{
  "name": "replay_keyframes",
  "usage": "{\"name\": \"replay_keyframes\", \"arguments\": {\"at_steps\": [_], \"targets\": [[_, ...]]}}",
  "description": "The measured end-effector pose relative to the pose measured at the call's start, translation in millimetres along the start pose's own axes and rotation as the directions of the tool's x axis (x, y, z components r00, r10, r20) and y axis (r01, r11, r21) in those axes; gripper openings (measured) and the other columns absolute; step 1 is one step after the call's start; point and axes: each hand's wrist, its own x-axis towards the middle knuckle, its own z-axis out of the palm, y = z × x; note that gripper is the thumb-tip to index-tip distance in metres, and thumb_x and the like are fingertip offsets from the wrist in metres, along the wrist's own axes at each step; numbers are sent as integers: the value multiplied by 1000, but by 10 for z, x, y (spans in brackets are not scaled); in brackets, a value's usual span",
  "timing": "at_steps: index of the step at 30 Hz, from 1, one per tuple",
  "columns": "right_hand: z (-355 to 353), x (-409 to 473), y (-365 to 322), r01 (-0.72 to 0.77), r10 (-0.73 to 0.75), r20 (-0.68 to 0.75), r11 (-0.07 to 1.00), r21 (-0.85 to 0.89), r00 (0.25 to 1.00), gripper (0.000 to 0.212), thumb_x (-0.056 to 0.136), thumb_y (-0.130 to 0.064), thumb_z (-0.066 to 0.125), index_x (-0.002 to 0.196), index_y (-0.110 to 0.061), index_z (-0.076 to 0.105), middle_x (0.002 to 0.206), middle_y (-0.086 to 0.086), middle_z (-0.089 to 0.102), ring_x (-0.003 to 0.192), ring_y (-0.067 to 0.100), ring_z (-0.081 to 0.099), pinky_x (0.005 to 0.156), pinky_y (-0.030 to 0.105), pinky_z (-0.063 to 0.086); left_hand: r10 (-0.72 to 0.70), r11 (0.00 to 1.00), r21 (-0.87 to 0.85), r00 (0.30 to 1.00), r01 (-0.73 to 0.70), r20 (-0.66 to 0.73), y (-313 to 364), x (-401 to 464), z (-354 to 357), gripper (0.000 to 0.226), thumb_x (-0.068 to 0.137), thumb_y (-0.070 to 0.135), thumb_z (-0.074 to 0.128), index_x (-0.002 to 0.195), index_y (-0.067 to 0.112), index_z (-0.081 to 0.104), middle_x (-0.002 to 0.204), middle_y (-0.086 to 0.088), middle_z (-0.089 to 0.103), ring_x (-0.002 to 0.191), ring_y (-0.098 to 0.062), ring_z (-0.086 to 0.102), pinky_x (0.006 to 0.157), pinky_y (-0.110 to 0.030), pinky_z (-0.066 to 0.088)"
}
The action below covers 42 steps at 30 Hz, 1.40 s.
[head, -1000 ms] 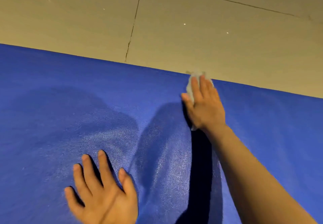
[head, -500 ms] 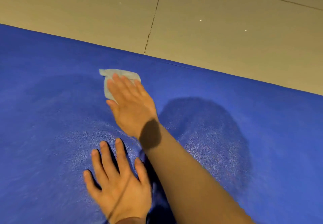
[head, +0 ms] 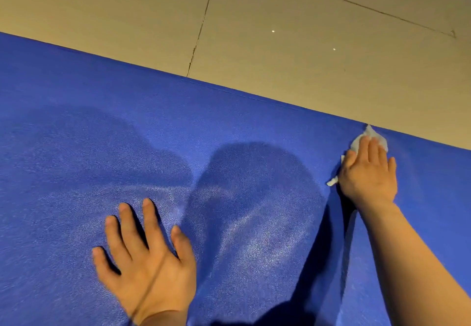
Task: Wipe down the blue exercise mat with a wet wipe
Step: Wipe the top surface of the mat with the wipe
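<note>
Right hand (head: pixel 368 173) presses the wipe (head: pixel 370 137) flat-fingered at the mat's (head: pixel 76 122) 2 o'clock edge; it may slide onto the floor (head: pixel 305 45); left hand (head: pixel 150 262) lies flat, fingers spread

The left hand (head: pixel 150 262) lies in the lower left of the frame, palm down, fingers straight and spread apart, pointing toward the top of the frame. Its wrist runs out at the bottom edge. The right hand (head: pixel 368 173) sits at the right of the frame, palm down, fingers straight and close together, thumb held out to the side. Its bare forearm stretches out straight, running down to the lower right corner. The two hands are well apart.
</note>
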Motion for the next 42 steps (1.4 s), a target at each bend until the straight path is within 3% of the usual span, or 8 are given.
{"name": "replay_keyframes", "arguments": {"at_steps": [3, 9, 15, 20, 24, 28, 36, 42], "targets": [[17, -154, -622, 270, -266, -115, 962, 24, 957, 59, 93, -23, 16, 127, 15, 47, 135, 37, 43, 127, 52, 40, 104, 61, 28, 1, 1000, 2, 1000, -1, 11, 5, -3, -10, 53, 100, 38, 33, 145, 13, 45, 151, -19, 41, 142, -38, 34, 111, -59, 21], [75, -1114, -2132, 797, -787, -172, 541, 270, 593, 47, 97, -23, 34, 129, 0, 58, 142, 19, 50, 135, 37, 42, 113, 51, 28, -72, 995, -59, 994, 77, 82, 63, 38, -79, 60, 92, 39, 35, 145, 10, 45, 154, -20, 36, 145, -36, 25, 113, -60, 14], [-3, -689, -974, 519, -519, 6, 855, -8, 855, 68, 92, -38, 15, 147, -8, 41, 151, 10, 43, 137, 28, 43, 115, 47, 22, -76, 993, -76, 989, 86, 129, 72, 64, -112, 61, 90, 38, 37, 144, 11, 45, 154, -19, 35, 146, -35, 22, 114, -60, 12], [-77, -853, -153, 418, -391, 207, 902, -111, 897, 89, 79, -52, -16, 157, -15, 8, 164, 4, 7, 151, 24, 10, 120, 39, -1, -87, 989, -110, 986, 103, 140, 70, 54, -148, 62, 92, 39, 33, 146, 11, 45, 155, -18, 35, 147, -35, 22, 115, -60, 11], [0, -1508, -258, 535, -530, 91, 843, -54, 843, 77, 100, -50, 0, 149, -4, 37, 154, 15, 36, 141, 36, 35, 115, 51, 25, -65, 981, -166, 981, 97, 185, 90, 134, -228, 65, 94, 43, 24, 145, 11, 48, 155, -16, 36, 148, -34, 23, 117, -58, 9], [187, -2442, -668, 673, -674, -36, 730, 121, 738, 60, 104, -40, 16, 149, -5, 36, 156, 15, 33, 145, 33, 28, 115, 51, 18, 146, 939, -338, 962, -61, 232, -360, -172, -612, 62, 94, 44, 26, 141, 13, 53, 150, -10, 45, 146, -29, 29, 120, -51, 9], [351, -2684, -1529, 757, -763, -90, 606, 243, 640, 56, 100, -36, 28, 148, -11, 41, 155, 13, 35, 144, 32, 31, 115, 46, 19, -86, 996, 24, 992, 84, 97, -1259, -916, -793, 55, 91, 33, 38, 138, 10, 56, 148, -20, 45, 140, -38, 36, 111, -61, 18], [210, -1019, -1597, 231, -226, -51, 959, 164, 973, 65, 102, -38, 8, 153, 0, 20, 159, 23, 20, 146, 37, 20, 117, 50, 14, -50, 996, 77, 998, 48, 26, -1280, -902, -737, 52, 89, 33, 41, 137, 16, 53, 146, -17, 49, 137, -34, 40, 111, -59, 23]]}}
